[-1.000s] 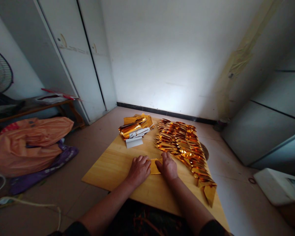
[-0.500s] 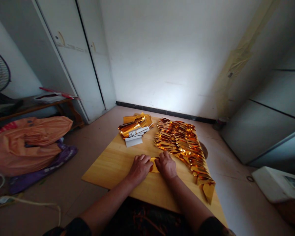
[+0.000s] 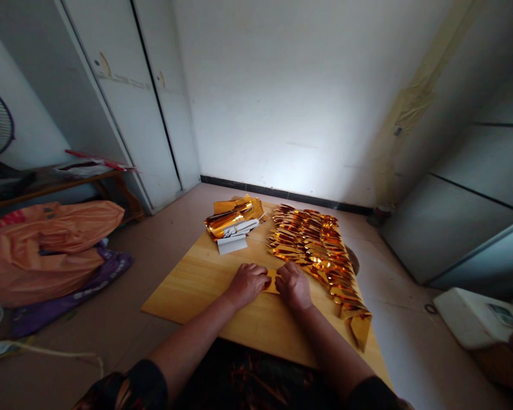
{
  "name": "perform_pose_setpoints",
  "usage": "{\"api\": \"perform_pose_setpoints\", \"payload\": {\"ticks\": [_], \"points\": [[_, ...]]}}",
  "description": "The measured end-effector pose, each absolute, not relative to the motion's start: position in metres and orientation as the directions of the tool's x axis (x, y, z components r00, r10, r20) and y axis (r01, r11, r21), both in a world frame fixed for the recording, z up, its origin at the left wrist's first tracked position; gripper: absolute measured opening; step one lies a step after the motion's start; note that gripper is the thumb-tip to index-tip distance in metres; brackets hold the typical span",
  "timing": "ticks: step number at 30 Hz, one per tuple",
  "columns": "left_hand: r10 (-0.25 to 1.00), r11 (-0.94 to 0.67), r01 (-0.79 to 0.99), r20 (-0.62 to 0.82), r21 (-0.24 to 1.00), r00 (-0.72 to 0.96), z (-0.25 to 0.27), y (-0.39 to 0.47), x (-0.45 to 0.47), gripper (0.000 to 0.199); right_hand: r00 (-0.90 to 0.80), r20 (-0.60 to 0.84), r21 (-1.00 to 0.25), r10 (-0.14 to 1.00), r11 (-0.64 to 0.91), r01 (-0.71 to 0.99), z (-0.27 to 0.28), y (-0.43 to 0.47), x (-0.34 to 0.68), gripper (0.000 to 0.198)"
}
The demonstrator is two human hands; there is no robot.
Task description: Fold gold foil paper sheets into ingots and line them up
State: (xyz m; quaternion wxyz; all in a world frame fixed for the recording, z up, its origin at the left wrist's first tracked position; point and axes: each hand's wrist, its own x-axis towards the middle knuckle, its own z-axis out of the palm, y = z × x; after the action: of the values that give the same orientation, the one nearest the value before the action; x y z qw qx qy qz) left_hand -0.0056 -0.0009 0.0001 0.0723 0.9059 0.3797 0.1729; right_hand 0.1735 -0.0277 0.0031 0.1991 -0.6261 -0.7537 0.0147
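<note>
A small sheet of gold foil paper (image 3: 272,283) lies on the wooden table (image 3: 196,290) between my two hands. At its left end, my left hand (image 3: 251,284) has its fingers curled and closed on the paper. My right hand (image 3: 293,286) pinches the opposite end, its fingers bent over. The fingertips of both hands are partly hidden. Just to the right, rows of folded gold foil pieces (image 3: 303,239) overlap along the table's edge. Beyond my left hand is a loose pile of gold foil sheets (image 3: 231,219), with a white-backed sheet (image 3: 232,245) in front.
An orange cloth or bag (image 3: 47,245) and a purple bag (image 3: 77,290) lie on the floor at left, near a pale cable (image 3: 60,352). A white box (image 3: 474,319) stands on the right. A wardrobe (image 3: 123,85) and a wall (image 3: 290,102) are behind.
My hands have shifted slightly on the gold paper, and the fingers of my left hand have curled in more at its end. The view has moved a little.
</note>
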Motion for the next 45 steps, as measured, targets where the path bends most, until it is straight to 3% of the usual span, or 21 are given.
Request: {"api": "perform_pose_setpoints", "payload": {"ticks": [2, 5, 11, 18, 23, 39, 45], "points": [[0.720, -0.694, 0.664, 0.255, 0.277, 0.646, 0.000, -0.002, -0.008, 0.017, -0.145, 0.238, -0.367, 0.960, 0.227, 0.902, 0.003, -0.032, 0.171, 0.015], [0.722, -0.691, 0.663, 0.244, 0.289, 0.647, 0.001, -0.003, -0.011, 0.021, -0.065, 0.115, -0.443, 0.991, 0.109, 0.890, 0.004, -0.038, 0.167, 0.015], [0.719, -0.692, 0.657, 0.208, 0.301, 0.663, 0.002, -0.004, -0.015, 0.029, -0.005, 0.017, -0.438, 1.000, 0.012, 0.899, 0.010, -0.043, 0.167, 0.014], [0.728, -0.682, 0.654, 0.215, 0.327, 0.651, 0.000, -0.004, -0.015, 0.030, 0.074, -0.046, -0.342, 0.996, -0.085, 0.936, 0.023, -0.043, 0.149, 0.013], [0.734, -0.675, 0.658, 0.213, 0.334, 0.645, 0.001, -0.005, -0.016, 0.029, 0.104, -0.048, -0.301, 0.993, -0.113, 0.947, 0.027, -0.044, 0.138, 0.015], [0.711, -0.697, 0.638, 0.200, 0.326, 0.674, -0.001, 0.000, -0.018, 0.032, 0.100, 0.012, -0.397, 0.995, -0.087, 0.914, 0.012, -0.054, 0.179, 0.006], [0.688, -0.713, 0.619, 0.162, 0.328, 0.707, -0.005, 0.006, -0.023, 0.040, 0.089, 0.006, -0.428, 0.996, -0.077, 0.901, 0.013, -0.058, 0.191, 0.014]]}}
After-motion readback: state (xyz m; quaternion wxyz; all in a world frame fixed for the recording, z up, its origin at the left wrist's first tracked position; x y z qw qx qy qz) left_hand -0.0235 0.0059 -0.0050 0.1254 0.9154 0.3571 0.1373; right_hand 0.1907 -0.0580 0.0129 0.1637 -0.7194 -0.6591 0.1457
